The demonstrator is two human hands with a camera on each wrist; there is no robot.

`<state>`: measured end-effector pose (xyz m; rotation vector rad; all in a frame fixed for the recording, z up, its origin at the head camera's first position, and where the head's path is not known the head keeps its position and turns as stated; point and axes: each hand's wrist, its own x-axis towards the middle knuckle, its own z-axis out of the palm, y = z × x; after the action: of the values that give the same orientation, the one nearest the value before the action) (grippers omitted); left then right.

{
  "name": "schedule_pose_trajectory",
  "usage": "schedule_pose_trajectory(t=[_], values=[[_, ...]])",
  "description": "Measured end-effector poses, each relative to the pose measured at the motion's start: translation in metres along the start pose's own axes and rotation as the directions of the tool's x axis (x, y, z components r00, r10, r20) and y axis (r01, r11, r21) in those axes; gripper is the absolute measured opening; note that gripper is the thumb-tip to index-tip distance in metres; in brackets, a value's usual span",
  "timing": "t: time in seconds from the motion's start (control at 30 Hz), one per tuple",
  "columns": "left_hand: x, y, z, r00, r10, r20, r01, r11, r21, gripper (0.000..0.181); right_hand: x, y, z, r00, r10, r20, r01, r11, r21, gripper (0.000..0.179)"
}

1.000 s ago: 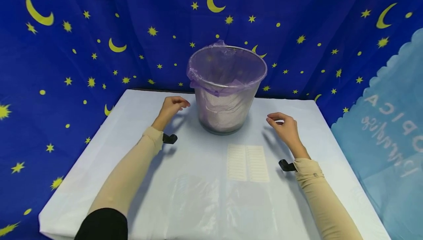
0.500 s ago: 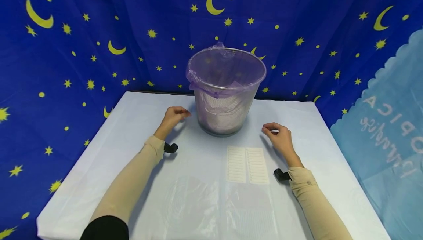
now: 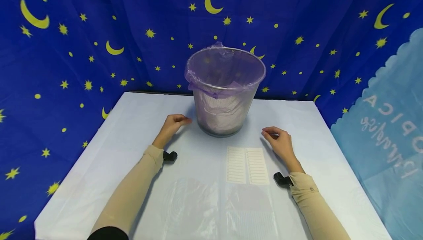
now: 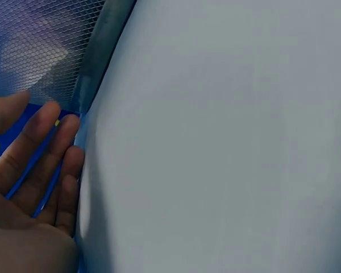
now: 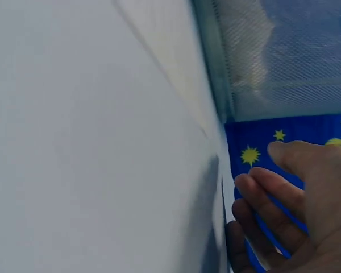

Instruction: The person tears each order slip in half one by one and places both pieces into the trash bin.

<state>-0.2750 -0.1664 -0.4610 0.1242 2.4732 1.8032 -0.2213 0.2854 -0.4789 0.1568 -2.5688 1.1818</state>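
Note:
A silver mesh wastebasket point(image 3: 220, 111) stands upright toward the back of the table, with a purple plastic bag point(image 3: 198, 82) lining it and folded over its rim. To the left of the basket is my left hand point(image 3: 172, 126), holding nothing, its fingers loosely bent and apart from the basket. My right hand point(image 3: 278, 142) lies to the basket's right, also holding nothing, with its fingers relaxed. Both wrist views show loose fingers beside the mesh wall, which appears in the left wrist view as the wastebasket point(image 4: 45, 45) and in the right wrist view likewise.
Two pale lined paper strips point(image 3: 248, 165) lie flat in front of the basket. Nearer the front, clear plastic sheeting point(image 3: 221, 210) covers the white table point(image 3: 132, 130). A blue star-and-moon curtain point(image 3: 158, 12) hangs behind, and a light blue cloth point(image 3: 390, 122) hangs at right.
Both hands have lowered toward the tabletop and come nearer the front. My right hand has also shifted slightly left. The basket and strips have stayed in place.

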Motion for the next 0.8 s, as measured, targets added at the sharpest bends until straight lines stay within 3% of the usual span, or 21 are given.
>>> schedule_pose_trajectory(t=[0.3, 0.6, 0.8], values=[[-0.003, -0.007, -0.001, 0.997, 0.070, -0.010, -0.071, 0.997, -0.016, 0.026, -0.012, 0.007, -0.004, 0.998, -0.034, -0.052, 0.036, 0.999, 0.033, 0.021], [-0.021, -0.022, -0.005, 0.991, 0.130, -0.016, -0.130, 0.991, 0.015, 0.023, -0.016, 0.004, 0.002, 0.996, -0.078, -0.031, 0.080, 0.996, 0.050, 0.021], [-0.019, -0.020, 0.003, 0.984, 0.178, -0.022, -0.178, 0.984, 0.014, 0.023, -0.019, 0.001, 0.003, 0.996, -0.092, -0.023, 0.092, 0.995, 0.033, 0.021]])
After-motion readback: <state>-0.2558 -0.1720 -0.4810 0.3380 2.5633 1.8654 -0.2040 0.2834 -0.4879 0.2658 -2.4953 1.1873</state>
